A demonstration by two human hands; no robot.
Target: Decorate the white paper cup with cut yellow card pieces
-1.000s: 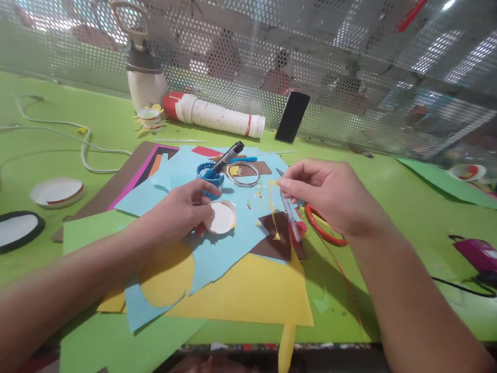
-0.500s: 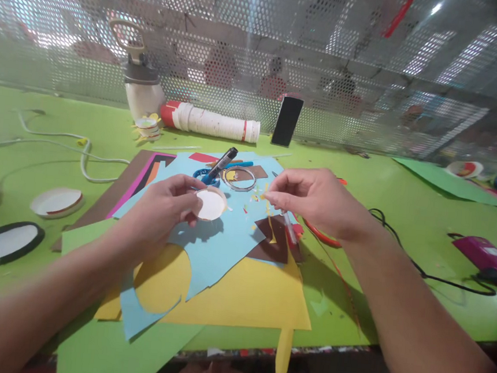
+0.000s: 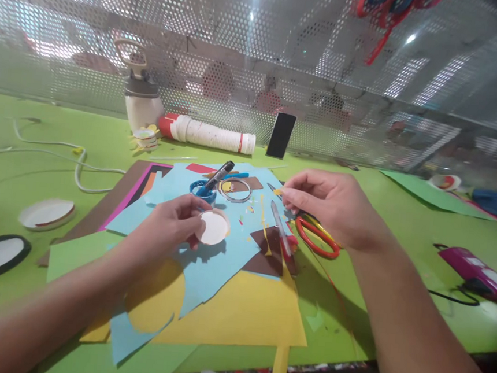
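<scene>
My left hand [image 3: 180, 221] is closed on a shallow white round paper piece [image 3: 214, 228], like a cut-off cup base, tilted above the light-blue paper [image 3: 228, 260]. To the right, my right hand [image 3: 331, 208] pinches a tiny yellow paper scrap [image 3: 277, 192] between thumb and fingertips. Below that hand are the red-orange scissors handles [image 3: 318, 239] and a clear-barrelled pen [image 3: 280, 227]. A black marker [image 3: 221, 177] leans on a blue tape roll [image 3: 197, 188] behind my left hand, beside a clear ring [image 3: 236, 190]. Small coloured scraps [image 3: 250, 210] lie between my hands.
Yellow paper [image 3: 228, 318] overhangs the front edge. At the back stand a white jug [image 3: 142, 104], a white ridged tube [image 3: 213, 135] and a phone [image 3: 281, 135]. On the left are a white lid [image 3: 48, 215] and a cable [image 3: 80, 166]; a magenta device [image 3: 476, 270] lies right.
My right hand has moved right with the yellow scrap, uncovering more of the scissors and pen. The white round piece has shifted slightly nearer and right. The camera view has also shifted.
</scene>
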